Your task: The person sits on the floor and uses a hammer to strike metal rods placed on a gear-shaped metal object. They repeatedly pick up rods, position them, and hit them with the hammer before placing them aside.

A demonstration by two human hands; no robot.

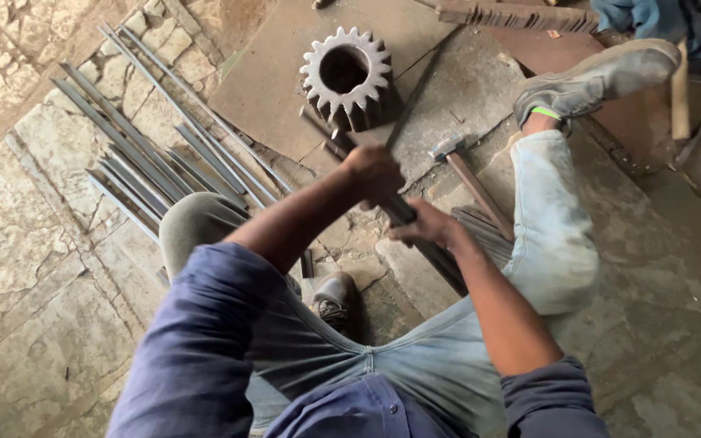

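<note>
I sit on a stone floor with my legs spread. My left hand [375, 172] and my right hand [429, 227] both grip one dark metal bar [400, 210], left hand further out, right hand closer to me. The bar runs diagonally; its far end points toward a large toothed steel gear [346, 77] that stands on a rusty metal plate [269, 73]. A hammer [449, 147] lies just right of my hands, its handle slanting toward my right leg.
Several long grey metal rods [144, 154] lie fanned out on the floor to the left. More flat bars [480, 227] rest under my right hand. My right shoe [594, 81] lies at the upper right, my left shoe [336, 298] near my lap. A toothed strip [513, 15] lies at the top.
</note>
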